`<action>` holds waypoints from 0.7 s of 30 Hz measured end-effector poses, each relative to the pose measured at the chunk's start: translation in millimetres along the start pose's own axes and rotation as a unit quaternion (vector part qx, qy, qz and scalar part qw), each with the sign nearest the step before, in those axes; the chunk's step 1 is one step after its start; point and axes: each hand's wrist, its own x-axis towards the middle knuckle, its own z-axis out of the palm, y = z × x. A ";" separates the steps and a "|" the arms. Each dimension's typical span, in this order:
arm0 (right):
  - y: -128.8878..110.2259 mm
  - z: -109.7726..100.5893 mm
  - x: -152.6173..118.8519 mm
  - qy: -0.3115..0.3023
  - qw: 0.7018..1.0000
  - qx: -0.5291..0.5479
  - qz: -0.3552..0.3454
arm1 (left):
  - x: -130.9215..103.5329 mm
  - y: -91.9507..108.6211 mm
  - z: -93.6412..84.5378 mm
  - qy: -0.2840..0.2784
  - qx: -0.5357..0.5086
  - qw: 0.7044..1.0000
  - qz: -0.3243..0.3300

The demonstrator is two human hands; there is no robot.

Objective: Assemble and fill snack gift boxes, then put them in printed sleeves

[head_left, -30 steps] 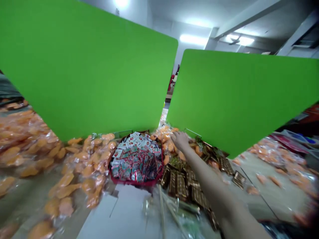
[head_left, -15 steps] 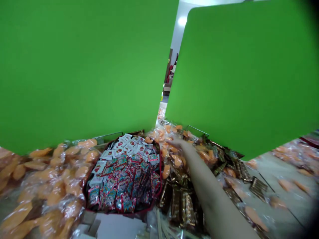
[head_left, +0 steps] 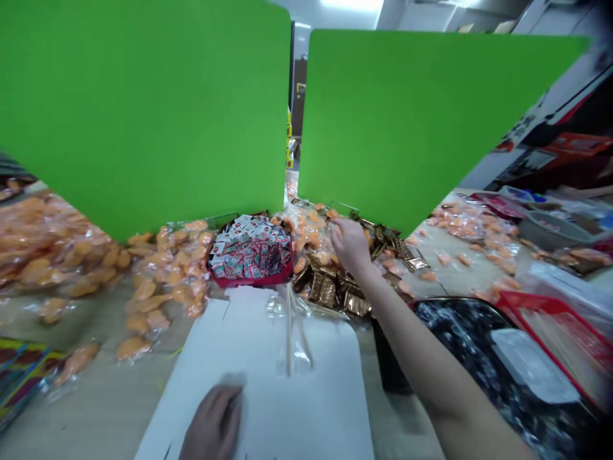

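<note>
My right hand [head_left: 352, 246] reaches forward with curled fingers over orange pieces in clear wrappers [head_left: 311, 223]; whatever it may hold is hidden. Gold-brown foil packets [head_left: 323, 289] lie just below that hand. To its left stands a red-rimmed container [head_left: 253, 280] filled with small red, blue and white sachets [head_left: 251, 246]. My left hand [head_left: 213, 421], slightly blurred, is at the near part of a white board [head_left: 316, 409] with its fingers curled in; its underside is hidden. Clear plastic bags with thin pale sticks [head_left: 290, 332] lie on the board between my hands.
Two green panels [head_left: 143, 115] stand behind the piles, with a narrow gap between them. More wrapped orange pieces [head_left: 167, 275] spread left. At right are a black container [head_left: 460, 338] with a clear plastic lid [head_left: 534, 364] and a red basket [head_left: 531, 306].
The view has pulled back and tilted down, bringing the white board and my left hand into sight. My right hand stays over the wrapped orange pieces, its fingers now curled.
</note>
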 end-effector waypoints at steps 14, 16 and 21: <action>17.5 73.0 -170.6 -0.230 0.933 -0.200 -0.192 | -49.1 -36.1 -82.0 0.090 0.147 0.955 -0.243; 35.0 59.5 -153.3 -0.232 0.927 -0.207 -0.211 | -65.3 -51.3 -93.1 0.038 -0.007 0.923 -0.384; 39.9 63.3 -136.4 -0.196 0.928 -0.231 -0.217 | -79.1 -43.1 -88.9 -0.015 -0.379 0.769 -0.515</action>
